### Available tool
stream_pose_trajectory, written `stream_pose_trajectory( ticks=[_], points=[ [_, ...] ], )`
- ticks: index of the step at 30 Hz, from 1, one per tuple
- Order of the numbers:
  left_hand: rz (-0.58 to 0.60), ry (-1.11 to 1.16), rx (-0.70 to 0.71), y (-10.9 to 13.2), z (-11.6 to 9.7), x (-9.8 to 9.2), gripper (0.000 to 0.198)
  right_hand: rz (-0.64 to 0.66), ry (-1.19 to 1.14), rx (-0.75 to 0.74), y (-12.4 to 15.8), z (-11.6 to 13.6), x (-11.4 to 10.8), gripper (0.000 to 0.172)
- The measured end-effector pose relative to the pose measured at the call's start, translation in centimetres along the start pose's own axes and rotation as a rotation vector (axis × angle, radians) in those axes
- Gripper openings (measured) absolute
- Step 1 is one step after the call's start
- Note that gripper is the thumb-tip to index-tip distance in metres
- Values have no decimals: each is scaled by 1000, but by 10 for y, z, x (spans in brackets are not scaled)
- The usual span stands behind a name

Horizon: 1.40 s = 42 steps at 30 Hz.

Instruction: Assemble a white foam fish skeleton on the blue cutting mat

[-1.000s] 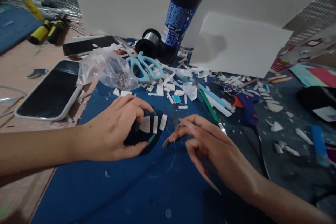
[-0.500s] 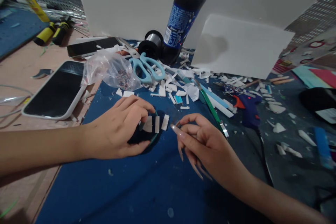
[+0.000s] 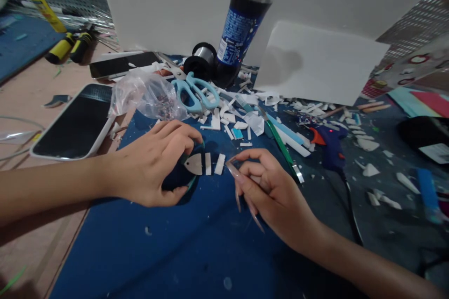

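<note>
A small white piece shaped like a fish head [image 3: 194, 164], with a dark dot or hole in it, lies on the blue mat [image 3: 168, 252]. Two narrow white strips follow in a row to its right, the first strip [image 3: 208, 164] and the outer strip [image 3: 220, 164], with small gaps between. My left hand [image 3: 159, 163] curves around the head piece, thumb and fingers apart, long teal nails beyond its edges. Just right of the outer strip, my right hand [image 3: 270, 187] has thumb and forefinger pinched on what looks like a thin thread, barely visible against the mat.
Behind the hands lie white scraps [image 3: 229, 119], blue-handled scissors [image 3: 196, 93], a spool [image 3: 201, 58] and a leaning soda bottle [image 3: 240, 32]. A green cutter [image 3: 280, 142] and glue gun [image 3: 331, 145] are at right. A phone [image 3: 75, 124] and plastic bag [image 3: 143, 93] are at left.
My left hand has drawn back slightly to the left, uncovering the head piece. My right hand stays pinched beside the outer strip, having shifted slightly left.
</note>
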<state>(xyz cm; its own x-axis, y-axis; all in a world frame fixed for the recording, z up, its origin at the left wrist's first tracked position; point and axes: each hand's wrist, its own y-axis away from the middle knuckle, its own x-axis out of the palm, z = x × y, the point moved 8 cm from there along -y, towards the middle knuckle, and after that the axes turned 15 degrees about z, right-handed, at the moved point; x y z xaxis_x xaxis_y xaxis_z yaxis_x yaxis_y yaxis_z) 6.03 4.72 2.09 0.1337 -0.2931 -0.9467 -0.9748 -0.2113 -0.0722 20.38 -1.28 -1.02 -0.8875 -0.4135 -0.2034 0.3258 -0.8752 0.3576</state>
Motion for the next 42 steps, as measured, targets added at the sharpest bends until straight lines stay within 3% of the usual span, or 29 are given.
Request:
stream_pose_trajectory(
  ticks=[12, 18, 42],
  points=[
    [-21, 59, 21, -1, 4, -1, 33, -30, 122, -93, 1, 7, -1, 14],
    [-23, 47, 8, -4, 2, -1, 39, -49, 186, -116, 1, 11, -3, 11],
    [-37, 114, 43, -11, 2, 0, 29, -54, 103, -24, 0, 1, -5, 12]
  ],
)
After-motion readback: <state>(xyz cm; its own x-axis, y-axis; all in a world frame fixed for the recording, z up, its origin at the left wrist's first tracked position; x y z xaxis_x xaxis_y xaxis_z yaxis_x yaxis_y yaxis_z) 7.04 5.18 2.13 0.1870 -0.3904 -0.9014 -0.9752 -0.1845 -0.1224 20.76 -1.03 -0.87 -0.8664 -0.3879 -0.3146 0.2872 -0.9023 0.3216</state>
